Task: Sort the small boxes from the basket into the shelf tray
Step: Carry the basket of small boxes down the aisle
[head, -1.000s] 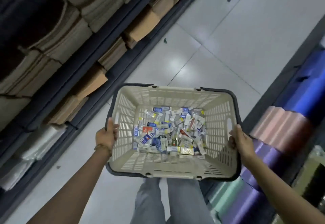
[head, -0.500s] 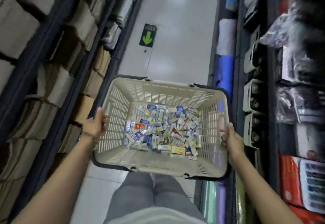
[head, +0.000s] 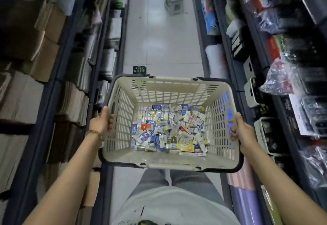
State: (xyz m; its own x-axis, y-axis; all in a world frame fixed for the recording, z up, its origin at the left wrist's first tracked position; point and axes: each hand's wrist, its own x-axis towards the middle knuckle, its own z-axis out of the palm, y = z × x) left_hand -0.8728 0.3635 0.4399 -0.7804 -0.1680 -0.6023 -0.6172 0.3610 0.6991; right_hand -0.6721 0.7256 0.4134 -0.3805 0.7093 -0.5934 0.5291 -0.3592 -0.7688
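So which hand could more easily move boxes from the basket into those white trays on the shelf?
Probably the right hand: it holds the basket by the rim nearest the white trays, which sit on the shelf to the person's right. The left hand holds the far side. Both are busy now.

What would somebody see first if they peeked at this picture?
Probably the big cream basket in the middle, with a jumble of colourful small boxes heaped on its bottom. A left hand and right hand grip its side rims in a narrow aisle between packed shelves. Farther along stands a small grey stool.
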